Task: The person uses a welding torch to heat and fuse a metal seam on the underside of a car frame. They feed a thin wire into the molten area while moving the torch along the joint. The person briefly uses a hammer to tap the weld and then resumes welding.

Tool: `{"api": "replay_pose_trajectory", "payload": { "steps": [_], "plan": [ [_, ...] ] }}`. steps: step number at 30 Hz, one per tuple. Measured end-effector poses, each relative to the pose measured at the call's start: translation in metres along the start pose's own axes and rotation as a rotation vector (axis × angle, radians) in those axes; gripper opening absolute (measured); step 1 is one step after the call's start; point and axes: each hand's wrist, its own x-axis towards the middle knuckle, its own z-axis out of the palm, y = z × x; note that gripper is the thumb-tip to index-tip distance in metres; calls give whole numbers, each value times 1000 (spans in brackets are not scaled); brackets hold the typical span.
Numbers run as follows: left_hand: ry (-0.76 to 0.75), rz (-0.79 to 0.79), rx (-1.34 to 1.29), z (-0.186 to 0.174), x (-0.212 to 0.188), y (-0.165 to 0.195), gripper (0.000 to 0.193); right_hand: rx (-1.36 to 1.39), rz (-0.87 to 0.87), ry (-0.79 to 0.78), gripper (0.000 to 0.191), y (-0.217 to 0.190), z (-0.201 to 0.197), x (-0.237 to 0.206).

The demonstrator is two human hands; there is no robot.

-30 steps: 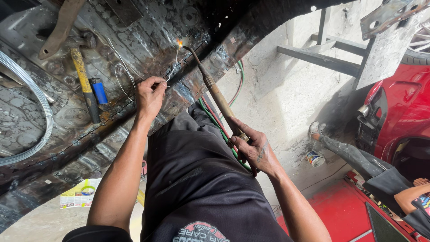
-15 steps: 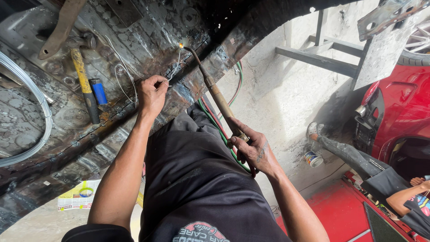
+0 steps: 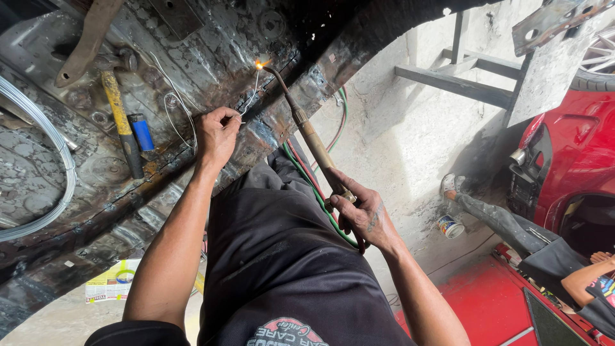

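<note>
My right hand grips the brass handle of a gas welding torch. The torch's curved tip ends in a small bright flame against a blackened, rusty sheet-metal panel. My left hand pinches a thin filler wire that runs up to the flame. Red and green hoses trail from the torch down past my dark trousers.
On the panel lie a hammer with a yellow handle, a blue lighter and a coil of grey wire. A red car stands at the right, where another person's leg and arm show. A small can sits on the concrete.
The flame at the torch tip went dim half a second ago and glows bright again now. Both hands stay in nearly the same place.
</note>
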Motion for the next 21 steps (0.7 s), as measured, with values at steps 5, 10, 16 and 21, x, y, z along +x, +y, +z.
{"api": "replay_pose_trajectory", "payload": {
  "steps": [5, 10, 16, 21],
  "plan": [
    [15, 26, 23, 1, 2, -1, 10, 9, -48, -11, 61, 3, -1, 0],
    [13, 13, 9, -1, -1, -3, 9, 15, -28, -5, 60, 5, -1, 1],
    [4, -25, 13, 2, 2, -3, 10, 24, -19, 3, 60, 5, 0, -1],
    [-1, -26, 9, 1, 1, -3, 10, 52, -28, -11, 59, 6, -1, -1]
  ]
}}
